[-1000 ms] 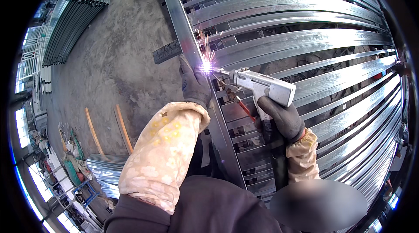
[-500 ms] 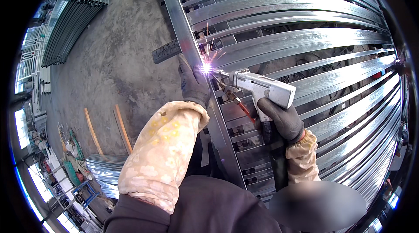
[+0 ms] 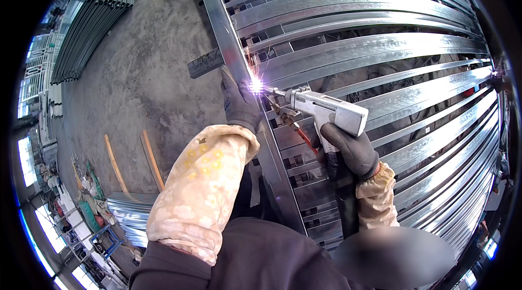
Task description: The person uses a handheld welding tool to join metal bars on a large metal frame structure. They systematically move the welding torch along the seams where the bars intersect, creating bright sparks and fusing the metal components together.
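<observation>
My right hand [image 3: 353, 151], in a dark glove, is wrapped around the grip of a silver welding gun [image 3: 331, 109]. The gun points left, and its tip meets a violet-white glow with sparks at the side of a long rectangular metal tube [image 3: 223, 21]. Just left of the glow, my gloved left hand [image 3: 241, 106] lies over the tube's outer edge and grips it; some of its fingers are hidden. A thin nozzle with a red hose [image 3: 304, 136] runs beneath the gun. From its grip, a black cable [image 3: 347, 208] drops toward me.
Many parallel metal bars [image 3: 375, 53] extend rightward from the tube, with gaps between them. A short dark metal piece [image 3: 205, 64] juts out left of it. Stacked tubes [image 3: 89, 29] and two wooden strips [image 3: 152, 159] lie on the concrete floor [image 3: 136, 72]. Another violet glow shows far right.
The spark spray has become narrower and the glow has shifted very slightly left with the gun tip. Both hands keep nearly the same place and hold.
</observation>
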{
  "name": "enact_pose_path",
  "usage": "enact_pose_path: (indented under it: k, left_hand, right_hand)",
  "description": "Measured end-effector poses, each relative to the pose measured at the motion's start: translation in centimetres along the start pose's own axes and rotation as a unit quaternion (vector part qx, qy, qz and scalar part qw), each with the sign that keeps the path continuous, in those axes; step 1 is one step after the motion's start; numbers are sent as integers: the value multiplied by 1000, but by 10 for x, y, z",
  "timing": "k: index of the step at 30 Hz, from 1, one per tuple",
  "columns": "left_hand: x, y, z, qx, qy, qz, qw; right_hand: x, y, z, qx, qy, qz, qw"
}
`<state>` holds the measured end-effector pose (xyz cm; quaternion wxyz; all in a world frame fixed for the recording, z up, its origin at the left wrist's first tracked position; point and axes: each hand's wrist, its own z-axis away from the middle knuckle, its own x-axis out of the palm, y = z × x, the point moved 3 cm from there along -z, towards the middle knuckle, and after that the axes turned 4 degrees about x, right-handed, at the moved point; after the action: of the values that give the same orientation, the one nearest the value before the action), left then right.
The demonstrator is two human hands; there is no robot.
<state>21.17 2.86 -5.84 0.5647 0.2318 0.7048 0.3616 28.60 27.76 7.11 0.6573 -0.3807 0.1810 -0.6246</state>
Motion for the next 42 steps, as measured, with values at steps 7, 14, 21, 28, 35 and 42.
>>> enact_pose_path:
  k: [7,14,21,28,35,42]
  left_hand:
    - [0,0,1,-13,-9,25,1000]
    - [-2,6,1,-40,-20,22,999]
    - [-4,9,1,-24,-15,36,999]
    - [-4,10,2,0,4,1,1000]
    - [-2,7,3,-19,2,24,1000]
    - [0,1,3,-10,-2,22,1000]
  right_hand:
    - [1,2,2,4,-2,-8,1000]
    - [-1,7,3,-1,-8,-4,1000]
    - [0,10,5,-2,-11,-3,1000]
    - [-1,13,8,4,-9,-5,1000]
    - [-2,15,13,22,1,-1,1000]
    - [-2,18,14,33,-12,-18,999]
